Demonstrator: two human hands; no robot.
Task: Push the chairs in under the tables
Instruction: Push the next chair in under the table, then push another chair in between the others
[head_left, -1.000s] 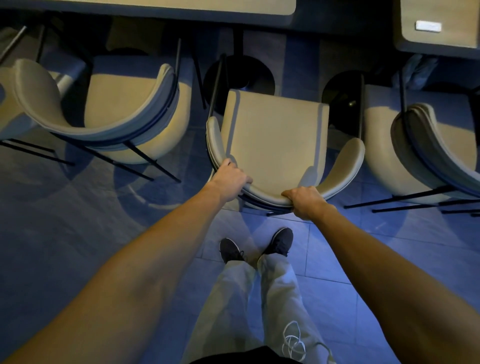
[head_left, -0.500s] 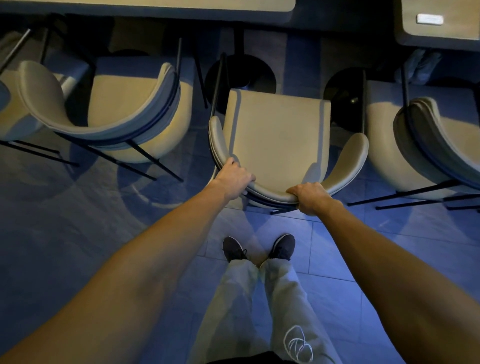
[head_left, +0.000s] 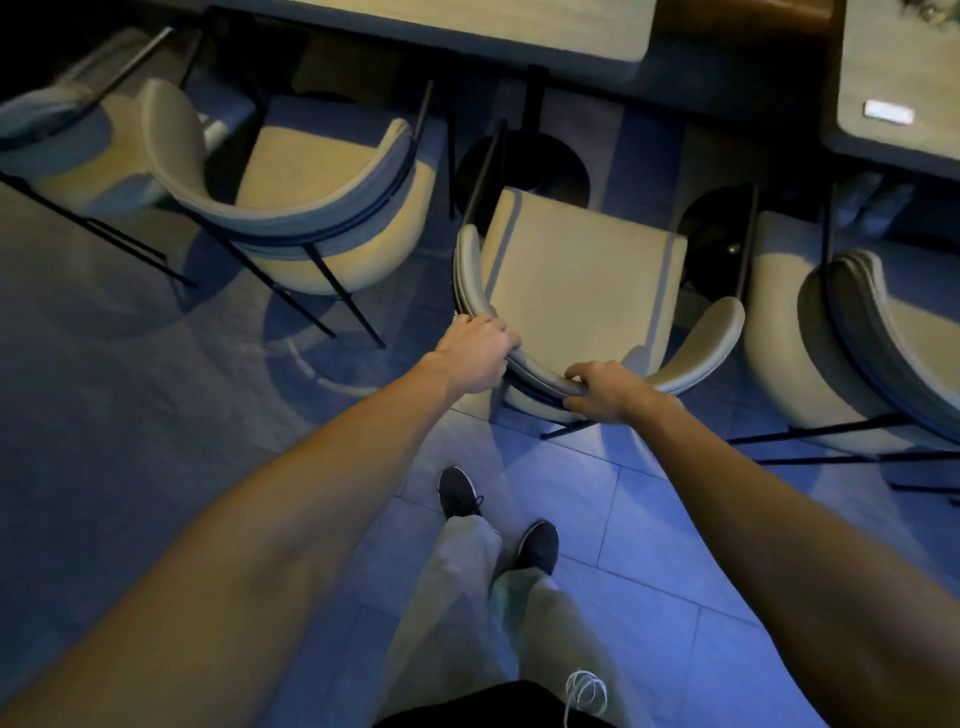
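at the curved backrest of the middle chair: my left hand, fingers curled over the top rim at its left bend, clamped on it. my right hand, same rim, just right of the left hand, thumb above and fingers wrapped below, gripping.

middle chair: beige seat, dark thin legs, standing slightly askew, seat wholly out from under the long table, which lies beyond its front edge.
beyond the seat front: round dark table base on the floor.
left of the middle chair: left chair, same make, turned at an angle, its front edge near the long table.
right of the middle chair: right chair, near, not touching.
beyond the right chair: second table, small white card on top.
behind the middle chair: my dark shoes, pale trousers, tiled floor.
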